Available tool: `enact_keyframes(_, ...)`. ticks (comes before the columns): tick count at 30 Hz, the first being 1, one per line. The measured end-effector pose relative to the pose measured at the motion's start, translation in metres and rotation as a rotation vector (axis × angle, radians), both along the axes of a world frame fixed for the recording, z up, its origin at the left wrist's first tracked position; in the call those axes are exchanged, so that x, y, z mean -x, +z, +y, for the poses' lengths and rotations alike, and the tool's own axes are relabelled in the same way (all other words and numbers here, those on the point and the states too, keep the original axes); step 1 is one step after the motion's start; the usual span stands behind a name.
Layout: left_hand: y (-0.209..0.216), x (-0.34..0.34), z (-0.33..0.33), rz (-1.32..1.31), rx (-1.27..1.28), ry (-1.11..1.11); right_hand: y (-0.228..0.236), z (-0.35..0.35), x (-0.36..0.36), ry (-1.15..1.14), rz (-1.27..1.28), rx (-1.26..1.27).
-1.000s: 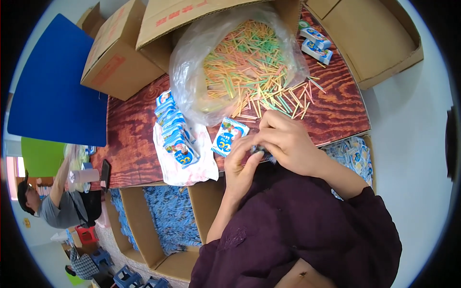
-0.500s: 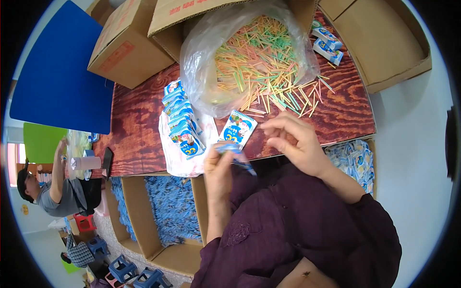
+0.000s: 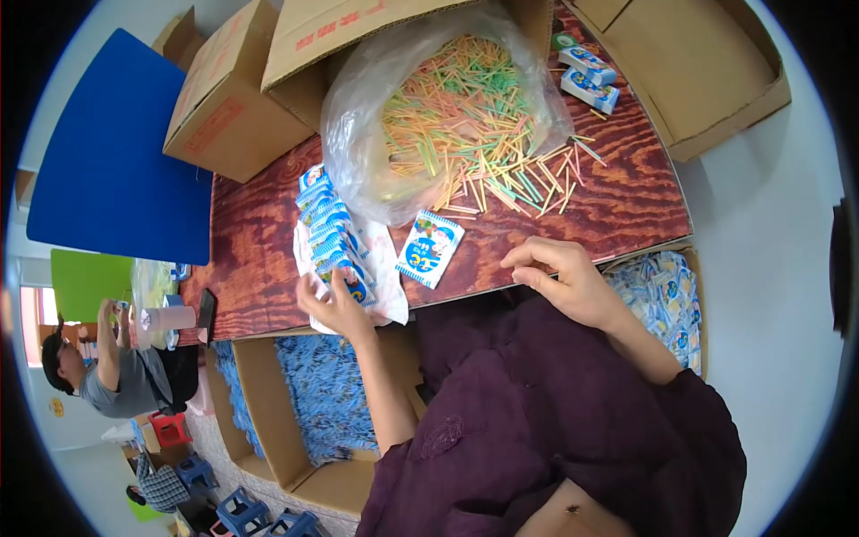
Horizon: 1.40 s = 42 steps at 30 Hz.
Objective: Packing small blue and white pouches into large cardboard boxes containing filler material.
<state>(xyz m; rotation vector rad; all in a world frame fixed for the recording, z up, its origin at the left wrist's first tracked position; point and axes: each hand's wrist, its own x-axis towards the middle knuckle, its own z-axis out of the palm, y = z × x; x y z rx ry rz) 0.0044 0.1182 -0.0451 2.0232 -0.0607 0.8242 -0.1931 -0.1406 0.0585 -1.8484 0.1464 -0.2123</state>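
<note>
My left hand [image 3: 338, 309] is at the near end of a row of overlapping blue-and-white packets [image 3: 329, 231], its thumb and fingers apart over the last one. The row rests on a white cloth or sheet [image 3: 390, 291]. A single flat packet [image 3: 431, 249] lies by itself on the table, between my two hands. My right hand [image 3: 565, 279] hovers by the table's near edge, fingers loosely bent, thumb apart from them, nothing visible in its grasp. Beyond it, thin pastel sticks [image 3: 465, 107] fill a clear plastic bag [image 3: 358, 134], and several have spilled onto the table.
Cardboard boxes [image 3: 234, 98] stand at the back of the red wood-patterned table [image 3: 259, 242]. Small packs [image 3: 591, 79] lie far right, beside an open carton [image 3: 698, 63]. Below the table edge are boxes of blue packets [image 3: 327, 385] and pale packets [image 3: 658, 300]. Another person [image 3: 125, 367] works at left.
My left hand has moved left to the row; the packet it held is no longer seen in it. My right hand stays nearly in place. The view has shifted slightly.
</note>
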Motion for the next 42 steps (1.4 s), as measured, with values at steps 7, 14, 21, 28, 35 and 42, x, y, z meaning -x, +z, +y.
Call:
enact_keyframes(7, 0.026, 0.047, -0.081, 0.085, -0.453, -0.621, -0.015, -0.011, -0.025, 0.042, 0.039, -0.169)
enact_keyframes(14, -0.003, 0.020, -0.078, 0.244, -0.322, -0.573, -0.013, -0.013, -0.043, 0.043, -0.029, -0.004)
enact_keyframes(21, 0.012, 0.016, -0.074, 0.081, -0.533, -0.624, -0.022, -0.020, -0.053, 0.073, 0.071, 0.057)
enact_keyframes(28, 0.041, 0.030, -0.072, 0.077, -0.415, -0.538, -0.028, -0.002, -0.102, -0.044, -0.195, 0.299)
enact_keyframes(35, 0.013, 0.013, -0.078, 0.139, -0.371, -0.669, -0.078, 0.017, -0.152, 0.158, 0.019, 0.253)
enact_keyframes(42, 0.017, 0.009, -0.069, 0.154, -0.302, -0.550, -0.067, 0.024, -0.138, -0.143, -0.267, 0.293)
